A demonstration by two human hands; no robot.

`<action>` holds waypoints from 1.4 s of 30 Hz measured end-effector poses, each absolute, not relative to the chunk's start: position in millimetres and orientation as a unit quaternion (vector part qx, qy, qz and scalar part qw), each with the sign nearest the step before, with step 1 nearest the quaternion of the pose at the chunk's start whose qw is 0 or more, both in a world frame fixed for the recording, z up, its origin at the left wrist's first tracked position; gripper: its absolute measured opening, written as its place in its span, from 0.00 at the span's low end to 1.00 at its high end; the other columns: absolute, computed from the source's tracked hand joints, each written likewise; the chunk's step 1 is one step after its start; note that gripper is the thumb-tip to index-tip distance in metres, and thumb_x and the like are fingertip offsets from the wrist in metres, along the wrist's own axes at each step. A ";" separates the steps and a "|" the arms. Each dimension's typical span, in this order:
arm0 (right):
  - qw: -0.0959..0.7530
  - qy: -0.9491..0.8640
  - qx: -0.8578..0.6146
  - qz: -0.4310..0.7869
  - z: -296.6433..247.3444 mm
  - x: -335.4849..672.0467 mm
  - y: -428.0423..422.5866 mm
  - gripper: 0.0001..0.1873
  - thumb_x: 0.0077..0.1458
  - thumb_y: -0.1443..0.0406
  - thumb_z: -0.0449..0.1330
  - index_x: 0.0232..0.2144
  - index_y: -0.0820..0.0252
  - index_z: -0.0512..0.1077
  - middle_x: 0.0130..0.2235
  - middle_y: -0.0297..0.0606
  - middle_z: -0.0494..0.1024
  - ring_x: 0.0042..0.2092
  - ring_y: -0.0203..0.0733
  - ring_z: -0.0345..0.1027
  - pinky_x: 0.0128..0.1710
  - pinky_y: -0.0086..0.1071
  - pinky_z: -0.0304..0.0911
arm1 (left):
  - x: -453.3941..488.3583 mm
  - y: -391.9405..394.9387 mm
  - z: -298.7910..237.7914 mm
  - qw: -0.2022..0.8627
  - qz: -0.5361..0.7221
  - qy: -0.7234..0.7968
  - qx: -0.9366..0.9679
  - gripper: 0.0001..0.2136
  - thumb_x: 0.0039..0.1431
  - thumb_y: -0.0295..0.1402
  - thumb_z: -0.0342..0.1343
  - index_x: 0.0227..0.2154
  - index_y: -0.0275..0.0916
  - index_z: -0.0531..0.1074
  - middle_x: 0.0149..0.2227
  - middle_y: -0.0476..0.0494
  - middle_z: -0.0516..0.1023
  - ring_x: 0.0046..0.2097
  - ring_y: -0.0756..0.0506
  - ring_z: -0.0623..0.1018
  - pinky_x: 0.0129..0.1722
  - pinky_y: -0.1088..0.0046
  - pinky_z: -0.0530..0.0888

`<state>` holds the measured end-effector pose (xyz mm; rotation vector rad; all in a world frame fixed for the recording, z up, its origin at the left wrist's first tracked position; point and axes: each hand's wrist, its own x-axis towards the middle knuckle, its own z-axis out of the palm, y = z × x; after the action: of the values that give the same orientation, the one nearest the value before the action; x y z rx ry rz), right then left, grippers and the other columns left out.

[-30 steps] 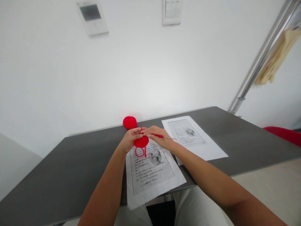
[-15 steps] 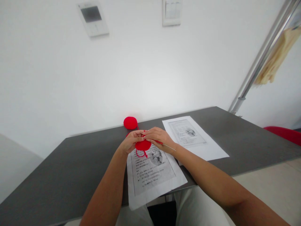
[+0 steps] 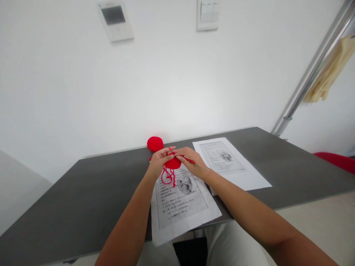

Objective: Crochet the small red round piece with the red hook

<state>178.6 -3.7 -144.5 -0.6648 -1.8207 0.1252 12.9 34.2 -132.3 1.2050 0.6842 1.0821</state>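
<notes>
Between my hands is a small round piece of red crochet work (image 3: 173, 163), with loose red yarn tails (image 3: 166, 178) dangling below it. My left hand (image 3: 159, 161) pinches its left side between thumb and fingers. In my right hand (image 3: 191, 162) is a crochet hook (image 3: 190, 160) with a red grip and a thin metal shaft; its tip end lies at the top of the work, partly hidden by fingers. A ball of red yarn (image 3: 155, 144) rests behind my left hand, near the wall.
Under my hands lies a printed sheet (image 3: 181, 210) that overhangs the front edge of the dark table (image 3: 111, 192). Another printed sheet (image 3: 249, 177) lies to the right. A white wall (image 3: 166, 92) stands behind; a metal pole (image 3: 310, 79) and red chair (image 3: 334, 161) are at the right.
My right hand has turned, so the hook's red grip shows more. The crochet piece has tilted and moved slightly up and right, and more yarn tail hangs in view. The camera shifted a little.
</notes>
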 end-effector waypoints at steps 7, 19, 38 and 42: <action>0.551 -0.766 -0.328 0.052 -148.1 175.1 -1.1 0.09 0.62 0.64 0.51 0.40 0.56 0.71 0.43 0.41 0.77 0.47 0.41 0.69 0.49 0.39 0.65 | 23.6 28.0 -132.0 0.555 0.521 0.348 0.547 0.20 0.40 0.29 0.67 0.41 0.35 0.76 0.32 0.45 0.81 0.40 0.44 0.78 0.44 0.68 0.72; 0.512 -0.777 -0.365 -0.019 -146.9 167.4 -7.8 0.10 0.63 0.65 0.48 0.41 0.60 0.69 0.47 0.47 0.72 0.51 0.44 0.64 0.52 0.42 0.64 | 36.5 27.1 -143.5 0.601 0.564 0.317 0.469 0.17 0.40 0.28 0.65 0.38 0.34 0.76 0.39 0.40 0.81 0.45 0.43 0.77 0.47 0.69 0.70; 0.537 -0.775 -0.328 0.056 -144.5 167.7 -8.9 0.08 0.62 0.64 0.49 0.39 0.57 0.68 0.43 0.43 0.74 0.47 0.43 0.67 0.49 0.42 0.64 | 16.0 34.5 -140.3 0.750 0.407 0.238 0.464 0.14 0.42 0.26 0.64 0.36 0.32 0.76 0.34 0.39 0.81 0.35 0.46 0.79 0.39 0.73 0.72; 0.532 -0.772 -0.339 0.081 -144.4 169.6 -7.9 0.08 0.62 0.63 0.50 0.38 0.58 0.69 0.41 0.43 0.75 0.46 0.43 0.68 0.49 0.40 0.64 | 12.4 35.2 -138.6 0.758 0.387 0.238 0.468 0.15 0.41 0.25 0.64 0.36 0.31 0.77 0.33 0.40 0.81 0.33 0.47 0.79 0.38 0.74 0.72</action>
<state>169.6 -7.9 -144.4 -0.8089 -1.8406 0.1935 12.4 35.2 -138.6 1.0193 0.5186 0.8437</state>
